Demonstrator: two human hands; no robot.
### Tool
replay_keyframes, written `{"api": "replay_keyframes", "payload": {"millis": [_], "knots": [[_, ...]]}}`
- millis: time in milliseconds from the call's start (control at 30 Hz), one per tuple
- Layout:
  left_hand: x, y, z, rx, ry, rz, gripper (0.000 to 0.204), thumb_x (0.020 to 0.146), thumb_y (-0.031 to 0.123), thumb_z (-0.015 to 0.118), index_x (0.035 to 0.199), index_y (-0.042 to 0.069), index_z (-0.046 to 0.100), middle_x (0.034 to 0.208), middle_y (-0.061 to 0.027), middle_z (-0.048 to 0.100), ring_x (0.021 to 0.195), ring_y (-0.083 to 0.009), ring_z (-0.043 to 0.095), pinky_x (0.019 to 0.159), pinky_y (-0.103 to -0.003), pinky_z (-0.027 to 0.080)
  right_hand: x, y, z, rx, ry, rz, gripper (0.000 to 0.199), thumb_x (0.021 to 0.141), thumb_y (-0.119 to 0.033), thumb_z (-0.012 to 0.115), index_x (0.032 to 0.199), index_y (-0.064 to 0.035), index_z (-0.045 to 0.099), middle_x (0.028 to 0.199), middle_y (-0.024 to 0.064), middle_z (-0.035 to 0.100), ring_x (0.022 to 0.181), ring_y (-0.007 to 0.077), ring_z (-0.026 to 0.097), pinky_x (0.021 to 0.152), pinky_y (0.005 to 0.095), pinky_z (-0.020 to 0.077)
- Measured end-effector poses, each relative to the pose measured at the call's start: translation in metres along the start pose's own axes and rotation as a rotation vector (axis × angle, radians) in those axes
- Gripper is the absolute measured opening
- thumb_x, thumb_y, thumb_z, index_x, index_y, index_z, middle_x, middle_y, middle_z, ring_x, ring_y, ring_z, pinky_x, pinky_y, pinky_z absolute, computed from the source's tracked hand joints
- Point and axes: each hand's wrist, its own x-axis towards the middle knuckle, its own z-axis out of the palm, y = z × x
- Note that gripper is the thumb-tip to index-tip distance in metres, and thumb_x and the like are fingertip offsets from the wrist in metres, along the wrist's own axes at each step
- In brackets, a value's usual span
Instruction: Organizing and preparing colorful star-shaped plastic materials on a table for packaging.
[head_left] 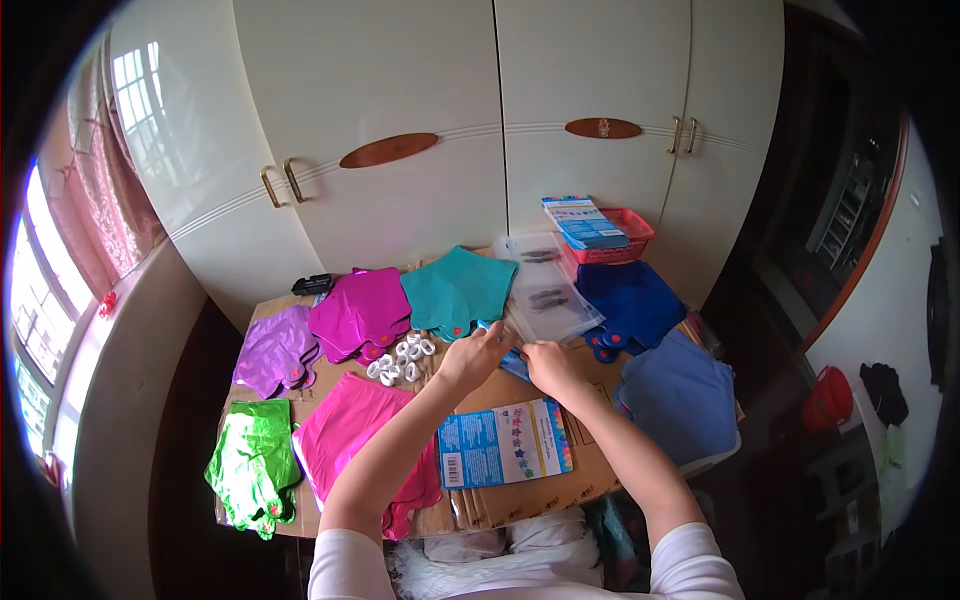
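Over the middle of the cardboard-covered table, my left hand (478, 356) and my right hand (549, 367) work close together, fingers closed. Both hold a narrow folded piece of blue foil (514, 364), whose light blue end pokes out above my left fingers. Just below lies a blue and white printed card (506, 443) with small star pictures. A teal stack of flat foil balloons (462, 290) sits beyond my left hand. Clear plastic bags (552, 297) with dark marks lie beyond my right hand. Left of my left hand is a pile of small white rings (401, 360).
More foil stacks surround these: magenta (362, 310), lilac (275, 347), green (252, 460), pink (350, 425), dark blue (628, 300) and slate blue (680, 395). A red basket (622, 245) bears printed cards (585, 222). A black object (312, 285) lies far left, before white cabinets (380, 80).
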Motion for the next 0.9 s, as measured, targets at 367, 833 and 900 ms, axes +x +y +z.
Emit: {"api": "replay_keyframes", "payload": {"millis": [367, 833, 900], "knots": [[0.007, -0.006, 0.009, -0.014, -0.072, -0.077, 0.037, 0.078, 0.014, 0.059, 0.115, 0.012, 0.051, 0.11, -0.0079, 0.052, 0.094, -0.025, 0.06, 0.065, -0.035, 0.053, -0.005, 0.016, 0.006, 0.231, 0.038, 0.038, 0.02, 0.079, -0.017, 0.062, 0.09, -0.0001, 0.063, 0.085, 0.0197, 0.063, 0.08, 0.0368, 0.06, 0.071, 0.0428, 0.0477], [-0.145, 0.015, -0.06, -0.245, -0.242, -0.276, 0.077, 0.063, 0.049, 0.074, 0.116, -0.001, 0.049, 0.124, -0.0156, 0.044, 0.119, -0.0333, 0.038, 0.094, -0.045, 0.037, -0.126, -0.002, -0.043, 0.318, -0.106, 0.041, 0.053, 0.079, -0.019, 0.066, 0.122, -0.0031, 0.041, 0.102, 0.0147, 0.06, 0.101, 0.0338, 0.053, 0.085, 0.0411, 0.0426], [-0.154, 0.018, -0.054, -0.241, -0.211, -0.304, 0.079, 0.061, 0.05, 0.075, 0.115, -0.002, 0.049, 0.124, -0.0162, 0.043, 0.12, -0.0334, 0.036, 0.096, -0.046, 0.034, -0.131, -0.008, -0.037, 0.446, -0.085, 0.084, 0.052, 0.08, -0.019, 0.065, 0.123, -0.0024, 0.041, 0.105, 0.0164, 0.058, 0.101, 0.0328, 0.053, 0.086, 0.0398, 0.0433]]}}
